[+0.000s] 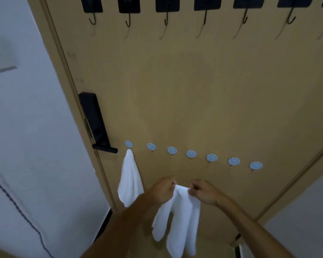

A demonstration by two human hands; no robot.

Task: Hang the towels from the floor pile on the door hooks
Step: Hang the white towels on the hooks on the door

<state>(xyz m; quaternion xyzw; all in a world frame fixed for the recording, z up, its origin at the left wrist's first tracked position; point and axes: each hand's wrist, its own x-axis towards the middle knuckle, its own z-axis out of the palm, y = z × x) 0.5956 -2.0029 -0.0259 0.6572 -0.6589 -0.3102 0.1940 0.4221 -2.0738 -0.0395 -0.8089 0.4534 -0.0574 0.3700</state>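
A white towel (177, 220) hangs between my two hands in front of the tan door (194, 90). My left hand (161, 189) pinches its top edge on the left, and my right hand (203, 190) pinches the same edge on the right. Both hands are below the row of several light blue flower-shaped hooks (172, 150). Another white towel (130, 179) hangs from the leftmost blue hook (128, 144). The other blue hooks are bare. The floor pile is out of view.
A row of several black metal hooks (167, 8) runs along the top of the door, all bare. A black lock with a lever handle (95, 123) sits at the door's left edge. White walls flank the door frame on both sides.
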